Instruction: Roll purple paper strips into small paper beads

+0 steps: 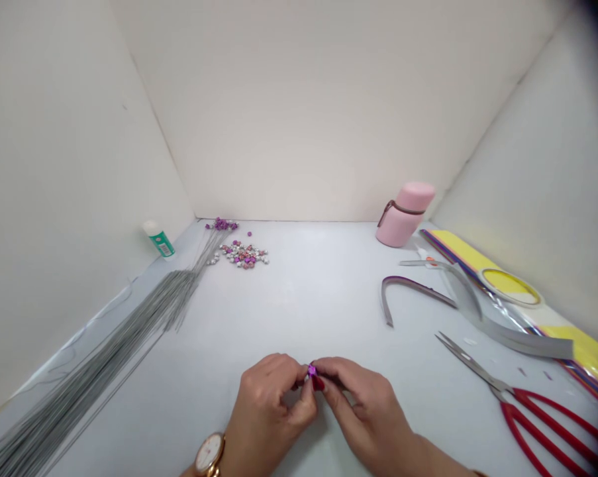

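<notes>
My left hand point(269, 404) and my right hand point(363, 404) meet low in the middle of the white table point(303, 298). Both pinch one tiny purple folded piece point(312, 371) between their fingertips, the fingers of each hand closed on it. A watch sits on my left wrist. A small heap of similar purple, pink and silver pieces point(243, 254) lies at the far left of the table, well away from my hands.
A long bundle of thin grey wires point(104, 358) runs along the left side. A glue bottle point(158, 240) and a pink bottle point(404, 214) stand at the back. Red-handled scissors point(522, 404), paper strips point(457, 298), a tape roll point(510, 286) and coloured sheets lie at right.
</notes>
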Demonstrator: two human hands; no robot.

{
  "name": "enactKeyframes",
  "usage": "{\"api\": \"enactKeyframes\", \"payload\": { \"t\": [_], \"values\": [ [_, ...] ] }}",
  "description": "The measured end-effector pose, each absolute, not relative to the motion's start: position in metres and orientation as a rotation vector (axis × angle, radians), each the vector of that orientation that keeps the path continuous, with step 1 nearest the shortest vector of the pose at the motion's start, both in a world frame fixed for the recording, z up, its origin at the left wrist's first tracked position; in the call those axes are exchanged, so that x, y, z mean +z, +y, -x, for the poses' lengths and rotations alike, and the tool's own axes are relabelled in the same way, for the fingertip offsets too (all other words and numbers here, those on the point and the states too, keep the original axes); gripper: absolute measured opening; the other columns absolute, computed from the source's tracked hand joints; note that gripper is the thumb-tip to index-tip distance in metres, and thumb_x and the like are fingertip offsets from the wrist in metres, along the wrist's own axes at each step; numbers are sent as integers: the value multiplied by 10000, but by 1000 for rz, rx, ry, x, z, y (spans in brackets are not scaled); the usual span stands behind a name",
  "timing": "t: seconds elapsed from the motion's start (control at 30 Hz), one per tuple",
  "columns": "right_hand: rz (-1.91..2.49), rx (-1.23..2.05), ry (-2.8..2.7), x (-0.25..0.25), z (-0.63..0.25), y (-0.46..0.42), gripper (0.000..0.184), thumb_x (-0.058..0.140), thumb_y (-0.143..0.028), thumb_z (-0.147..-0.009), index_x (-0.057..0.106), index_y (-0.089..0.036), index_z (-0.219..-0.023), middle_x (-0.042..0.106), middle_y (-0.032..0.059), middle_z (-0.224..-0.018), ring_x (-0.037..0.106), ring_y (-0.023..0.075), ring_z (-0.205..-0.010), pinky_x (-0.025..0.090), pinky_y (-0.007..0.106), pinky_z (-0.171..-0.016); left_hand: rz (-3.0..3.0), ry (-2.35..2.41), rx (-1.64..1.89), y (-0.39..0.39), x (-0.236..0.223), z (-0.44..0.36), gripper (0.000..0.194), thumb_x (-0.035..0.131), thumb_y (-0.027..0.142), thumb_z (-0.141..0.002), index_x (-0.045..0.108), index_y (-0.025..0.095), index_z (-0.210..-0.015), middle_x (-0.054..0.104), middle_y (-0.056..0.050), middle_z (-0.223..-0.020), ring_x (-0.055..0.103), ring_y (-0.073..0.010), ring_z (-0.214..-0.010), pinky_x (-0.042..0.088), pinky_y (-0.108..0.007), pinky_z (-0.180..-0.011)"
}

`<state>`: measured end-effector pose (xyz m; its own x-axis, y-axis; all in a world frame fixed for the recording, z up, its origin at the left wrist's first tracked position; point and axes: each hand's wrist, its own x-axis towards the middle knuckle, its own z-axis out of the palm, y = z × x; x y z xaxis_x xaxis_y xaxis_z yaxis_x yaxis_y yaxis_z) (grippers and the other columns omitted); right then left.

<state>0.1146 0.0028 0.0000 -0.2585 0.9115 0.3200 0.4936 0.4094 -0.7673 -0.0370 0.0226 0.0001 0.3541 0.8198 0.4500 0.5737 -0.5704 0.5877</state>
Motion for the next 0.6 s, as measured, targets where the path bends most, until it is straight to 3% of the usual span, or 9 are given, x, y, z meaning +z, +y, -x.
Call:
{"api": "enactKeyframes", "payload": {
  "t": [0.13, 0.3, 0.6],
  "values": [
    [1225, 798, -1875, 3, -116, 5, 221, 427, -111, -812, 609, -202, -898, 661, 43, -789, 611, 157, -710, 477, 238, -640, -2321, 1221, 1038, 24, -2, 36, 148, 483, 90, -709, 536, 170, -596, 571, -4, -536, 521, -124, -515, 396, -226, -514],
    [1218, 693, -1938, -2, -116, 5, 250, 402, -119, -821, 614, -195, -929, 654, 58, -773, 602, 176, -702, 472, 277, -638, -2339, 1240, 1017, 25, -6, 35, 173, 476, 102, -728, 528, 174, -579, 545, -1, -523, 506, -127, -510, 385, -228, -507],
    [1202, 834, -1773, -1, -117, 8, 274, 427, -181, -847, 572, -223, -1076, 664, 35, -798, 620, 156, -733, 501, 248, -674, -2030, 1090, 956, 26, 3, 43, 122, 481, 141, -795, 594, 187, -789, 637, -13, -723, 581, -130, -678, 450, -223, -642]
  ]
}}
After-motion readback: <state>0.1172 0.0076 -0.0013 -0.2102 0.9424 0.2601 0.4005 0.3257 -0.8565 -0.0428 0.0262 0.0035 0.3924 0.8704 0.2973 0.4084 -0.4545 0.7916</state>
